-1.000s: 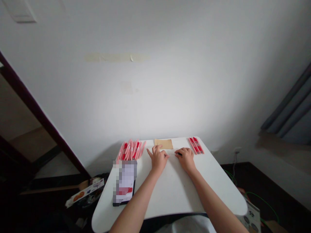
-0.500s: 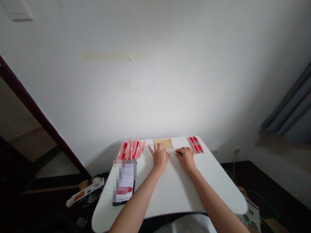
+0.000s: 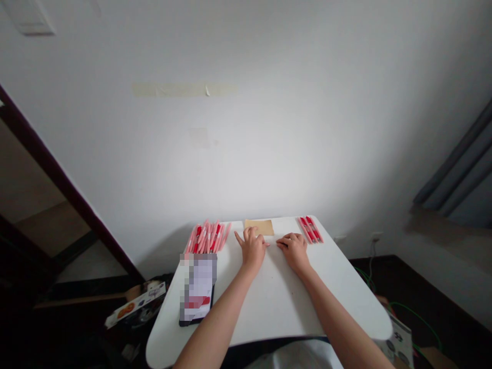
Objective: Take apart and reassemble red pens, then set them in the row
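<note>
Since the first earlier frame, the dark tip seen at my right hand's fingertips has gone from sight, and both hands have drawn slightly nearer each other at frame centre. Left hand point(image 3: 252, 247) lies palm down on the table point(image 3: 277, 302), thumb set apart and fingers loosely spread. Their tips reach the lower edge of the card point(image 3: 259, 226), a tan rectangle at the table's far edge just above the hands; whether they touch it I cannot tell. Right hand point(image 3: 295, 249) rests just right of the left, knuckles up, fingers curled and pressed together, pointing toward the left hand; whether they pinch anything I cannot tell. Pink pens point(image 3: 206, 238) lie heaped left of the card. Red pens point(image 3: 310, 229) lie in a small row to its right, near the right hand but apart from it. A flat dark item point(image 3: 197, 294), its face blurred, lies at the table's left edge, lower left of the hands.
</note>
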A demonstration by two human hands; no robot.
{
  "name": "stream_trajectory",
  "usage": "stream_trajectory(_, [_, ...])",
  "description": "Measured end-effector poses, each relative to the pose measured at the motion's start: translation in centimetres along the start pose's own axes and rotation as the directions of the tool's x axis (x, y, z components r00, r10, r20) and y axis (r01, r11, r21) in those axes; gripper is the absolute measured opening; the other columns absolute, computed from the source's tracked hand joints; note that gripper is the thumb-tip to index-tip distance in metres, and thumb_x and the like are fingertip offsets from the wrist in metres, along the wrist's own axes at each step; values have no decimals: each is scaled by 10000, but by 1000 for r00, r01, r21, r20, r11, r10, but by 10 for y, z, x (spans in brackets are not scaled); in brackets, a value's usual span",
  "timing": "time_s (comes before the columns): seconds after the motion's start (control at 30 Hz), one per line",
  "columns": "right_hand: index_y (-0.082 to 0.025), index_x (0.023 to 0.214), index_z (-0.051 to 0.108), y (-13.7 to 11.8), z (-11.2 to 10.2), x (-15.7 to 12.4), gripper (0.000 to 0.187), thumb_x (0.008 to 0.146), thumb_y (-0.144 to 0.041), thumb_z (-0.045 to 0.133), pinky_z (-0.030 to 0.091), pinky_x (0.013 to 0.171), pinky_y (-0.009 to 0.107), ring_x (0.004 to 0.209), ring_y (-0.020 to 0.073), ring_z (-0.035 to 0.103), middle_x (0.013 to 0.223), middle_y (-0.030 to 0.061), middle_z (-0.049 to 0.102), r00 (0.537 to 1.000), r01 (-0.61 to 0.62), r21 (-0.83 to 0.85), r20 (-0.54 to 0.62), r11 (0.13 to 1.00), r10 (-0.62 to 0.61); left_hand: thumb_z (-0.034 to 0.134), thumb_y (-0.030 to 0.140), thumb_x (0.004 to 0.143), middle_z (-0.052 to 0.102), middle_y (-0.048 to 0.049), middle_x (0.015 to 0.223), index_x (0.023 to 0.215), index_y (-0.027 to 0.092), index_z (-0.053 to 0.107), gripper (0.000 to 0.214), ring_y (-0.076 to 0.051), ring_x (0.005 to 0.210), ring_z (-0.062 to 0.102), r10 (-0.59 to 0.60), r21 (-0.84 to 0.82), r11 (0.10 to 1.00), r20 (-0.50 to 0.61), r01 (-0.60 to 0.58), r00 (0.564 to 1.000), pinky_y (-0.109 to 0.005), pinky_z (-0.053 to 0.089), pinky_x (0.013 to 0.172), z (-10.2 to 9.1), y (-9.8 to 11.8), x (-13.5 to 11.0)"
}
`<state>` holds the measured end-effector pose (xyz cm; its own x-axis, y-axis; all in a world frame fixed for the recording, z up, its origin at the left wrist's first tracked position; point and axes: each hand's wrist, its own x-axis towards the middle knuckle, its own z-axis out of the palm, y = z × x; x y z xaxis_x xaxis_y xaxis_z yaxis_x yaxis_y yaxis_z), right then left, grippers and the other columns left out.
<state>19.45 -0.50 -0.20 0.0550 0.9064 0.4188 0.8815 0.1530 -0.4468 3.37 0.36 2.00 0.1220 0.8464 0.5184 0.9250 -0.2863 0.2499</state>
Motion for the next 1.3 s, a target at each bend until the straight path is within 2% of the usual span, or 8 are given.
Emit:
stream_trajectory(0.17, [-352,954,730,-2,-1,-1,184,863,-325,572,271,925,413,1049,250,412,1054,59,591,1000,6,-36,11,999,-6,643,346,774,542,-26,1250,811,271,684,94,-254,1235,378,-27,12,1000,-1,27,1000,-672,85,1102,-10,-3,-1])
stream_trajectory(0.3, [-386,943,726,-6,-3,-3,192,865,-301,572,263,951,458,1051,255,411,1035,58,563,1000,12,-37,20,999,-11,655,360,764,548,-29,1250,841,280,680,114,-267,1222,377,-63,40,997,10,63,998,-677,103,1088,-20,-12,-4])
stream_trajectory(0.47, [-419,923,721,-10,-7,-4,234,864,-256,564,140,1010,594,1057,260,417,1010,48,556,999,46,-60,32,997,-44,632,362,782,545,-40,1246,896,286,677,144,-275,1218,376,-123,71,990,-29,125,992,-670,138,1076,-27,-23,-10])
stream_trajectory(0.6, [-428,938,713,-10,-7,-3,267,876,-240,533,84,1010,643,1072,259,416,1012,37,570,996,68,-59,54,996,-65,620,352,790,539,-41,1251,917,288,678,154,-282,1223,370,-166,86,982,-54,170,985,-672,138,1072,-28,-23,-14])
stream_trajectory(0.77, [-431,968,698,-10,-8,-3,234,884,-298,525,116,997,642,1102,267,399,1081,24,585,992,99,-33,86,995,-96,604,309,798,535,-59,1253,969,277,664,184,-282,1223,366,-206,122,970,-45,210,978,-663,131,1078,-24,-19,-18])
stream_trajectory(0.97, [-415,959,703,-12,-10,-3,190,876,-351,545,187,992,588,1100,259,410,1117,10,606,984,123,28,124,992,-125,553,294,824,546,-76,1235,1040,262,640,235,-291,1208,378,-219,145,963,-64,226,974,-664,165,1061,-22,-22,-21])
stream_trajectory(1.3, [-418,986,693,-13,-10,-2,205,864,-322,559,167,1024,582,1116,248,432,1145,-12,635,975,160,57,145,986,-166,508,353,843,553,-85,1198,930,239,679,223,-298,1198,377,-241,150,957,-67,249,968,-658,168,1059,-22,-23,-22])
